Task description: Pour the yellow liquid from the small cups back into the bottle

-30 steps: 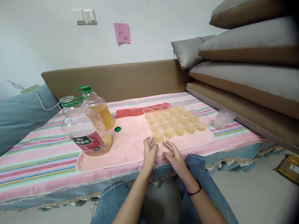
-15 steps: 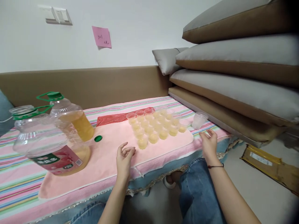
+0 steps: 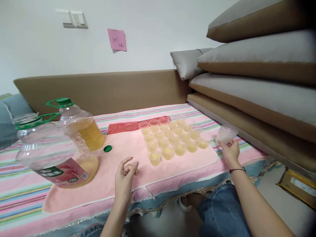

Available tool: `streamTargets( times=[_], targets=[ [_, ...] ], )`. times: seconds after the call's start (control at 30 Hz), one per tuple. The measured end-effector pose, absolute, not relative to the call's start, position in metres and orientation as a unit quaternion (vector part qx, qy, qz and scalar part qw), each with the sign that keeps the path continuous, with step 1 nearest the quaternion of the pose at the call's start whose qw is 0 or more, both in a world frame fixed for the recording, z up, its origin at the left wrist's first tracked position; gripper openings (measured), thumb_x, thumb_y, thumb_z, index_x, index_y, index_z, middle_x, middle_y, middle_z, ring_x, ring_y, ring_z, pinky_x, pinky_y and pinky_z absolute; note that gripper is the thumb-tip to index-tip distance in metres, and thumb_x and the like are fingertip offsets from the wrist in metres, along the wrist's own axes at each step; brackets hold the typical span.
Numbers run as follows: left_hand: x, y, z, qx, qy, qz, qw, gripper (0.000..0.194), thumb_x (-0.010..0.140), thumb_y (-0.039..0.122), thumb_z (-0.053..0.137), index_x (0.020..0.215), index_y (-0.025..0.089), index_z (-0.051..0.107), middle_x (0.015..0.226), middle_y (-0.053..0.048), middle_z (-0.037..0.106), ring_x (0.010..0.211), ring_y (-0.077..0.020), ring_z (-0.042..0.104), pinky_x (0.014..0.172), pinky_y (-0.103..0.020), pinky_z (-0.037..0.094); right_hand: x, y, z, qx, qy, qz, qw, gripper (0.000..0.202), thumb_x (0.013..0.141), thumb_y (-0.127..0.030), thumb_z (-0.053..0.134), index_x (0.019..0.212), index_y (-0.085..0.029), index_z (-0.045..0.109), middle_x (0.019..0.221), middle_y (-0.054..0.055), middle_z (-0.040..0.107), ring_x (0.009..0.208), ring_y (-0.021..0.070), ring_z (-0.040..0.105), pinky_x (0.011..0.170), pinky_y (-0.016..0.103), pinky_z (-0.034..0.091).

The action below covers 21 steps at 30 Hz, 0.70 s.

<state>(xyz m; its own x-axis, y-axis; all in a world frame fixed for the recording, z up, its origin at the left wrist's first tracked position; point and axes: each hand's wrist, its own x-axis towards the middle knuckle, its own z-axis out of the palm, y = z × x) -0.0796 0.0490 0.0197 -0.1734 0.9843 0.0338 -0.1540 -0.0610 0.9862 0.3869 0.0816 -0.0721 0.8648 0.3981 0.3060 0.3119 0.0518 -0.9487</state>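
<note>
The right hand [image 3: 230,153], a second ago beside its partner at the front edge of the pink mat [image 3: 127,146], has now reached the clear cup [image 3: 226,133] just beyond the mat's right edge, on the striped bed [image 3: 14,174]. Half a second ago we saw it stop short; now its thumb and fingers are closed about the cup's lower part. Whether this is one cup or several nested, or whether it has left the bed, we cannot tell. The left hand [image 3: 124,174] has shifted left and hovers near the mat's front edge, fingers loosely curled around nothing. Rows of filled cups [image 3: 168,153] occupy the mat's right half, touched by neither hand. Near its left edge we see the open jug [image 3: 59,171], the capped jug [image 3: 84,128] behind it, and a loose green cap [image 3: 108,148]. For the work in hand, we judge, the focus has passed from the poured rows to the clear cup.
</note>
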Motion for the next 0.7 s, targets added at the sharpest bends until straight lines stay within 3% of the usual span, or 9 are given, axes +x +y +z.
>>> streamTargets(
  times=[0.1,0.2,0.3,0.4,0.47,0.57,0.7],
  targets=[
    [-0.082,0.047,0.023,0.405,0.486,0.599,0.491,0.061,0.061,0.052,0.085,0.105,0.017,0.060,0.055,0.009,0.056,0.056,-0.0093,0.054,0.066,-0.023,0.046,0.382,0.073,-0.062,-0.682,-0.218,0.043,0.697,0.053,0.049,-0.044,0.079,0.088,-0.022,0.051,0.092,0.008,0.063,0.091,0.0287,0.065,0.090,0.049,0.050],
    [-0.083,0.045,0.026,0.385,0.474,0.616,0.498,0.060,0.062,0.054,0.084,0.102,0.016,0.061,0.061,0.007,0.059,0.060,-0.0094,0.057,0.066,-0.022,0.048,0.365,0.062,-0.043,-0.655,-0.213,0.032,0.724,0.057,0.047,-0.046,0.079,0.092,-0.023,0.053,0.098,0.008,0.063,0.093,0.0287,0.065,0.092,0.050,0.049],
    [-0.084,0.044,0.027,0.383,0.462,0.623,0.501,0.058,0.063,0.052,0.084,0.102,0.016,0.061,0.065,0.006,0.061,0.063,-0.0097,0.058,0.068,-0.023,0.050,0.331,0.049,-0.020,-0.610,-0.256,0.027,0.750,0.060,0.053,-0.052,0.079,0.099,-0.023,0.054,0.107,0.008,0.062,0.098,0.0252,0.064,0.094,0.044,0.050],
    [-0.084,0.043,0.027,0.397,0.443,0.624,0.507,0.055,0.066,0.053,0.083,0.102,0.017,0.062,0.070,0.004,0.064,0.066,-0.0106,0.060,0.071,-0.025,0.052,0.279,0.034,-0.003,-0.568,-0.331,0.057,0.752,0.054,0.062,-0.057,0.078,0.095,-0.020,0.057,0.099,0.006,0.064,0.095,0.0226,0.064,0.085,0.037,0.054],
    [-0.084,0.042,0.027,0.408,0.425,0.623,0.514,0.052,0.068,0.052,0.082,0.102,0.017,0.061,0.076,0.001,0.067,0.070,-0.0119,0.063,0.074,-0.027,0.053,0.239,0.026,0.002,-0.519,-0.422,0.155,0.727,0.051,0.068,-0.055,0.078,0.098,-0.019,0.059,0.097,0.007,0.065,0.090,0.0214,0.064,0.077,0.033,0.054],
    [-0.082,0.041,0.027,0.435,0.395,0.611,0.530,0.049,0.073,0.051,0.079,0.104,0.018,0.060,0.090,-0.003,0.071,0.080,-0.0148,0.066,0.079,-0.030,0.053,0.185,0.015,0.002,-0.471,-0.526,0.348,0.618,0.052,0.069,-0.052,0.082,0.104,-0.021,0.060,0.092,0.006,0.067,0.084,0.0211,0.066,0.071,0.030,0.056],
    [-0.082,0.037,0.028,0.489,0.360,0.572,0.551,0.057,0.073,0.056,0.077,0.112,0.021,0.055,0.112,-0.010,0.071,0.097,-0.0210,0.066,0.084,-0.036,0.052,0.138,0.009,-0.007,-0.375,-0.601,0.510,0.488,0.055,0.074,-0.048,0.081,0.117,-0.022,0.059,0.107,0.009,0.069,0.099,0.0237,0.068,0.082,0.033,0.056]
  ],
)
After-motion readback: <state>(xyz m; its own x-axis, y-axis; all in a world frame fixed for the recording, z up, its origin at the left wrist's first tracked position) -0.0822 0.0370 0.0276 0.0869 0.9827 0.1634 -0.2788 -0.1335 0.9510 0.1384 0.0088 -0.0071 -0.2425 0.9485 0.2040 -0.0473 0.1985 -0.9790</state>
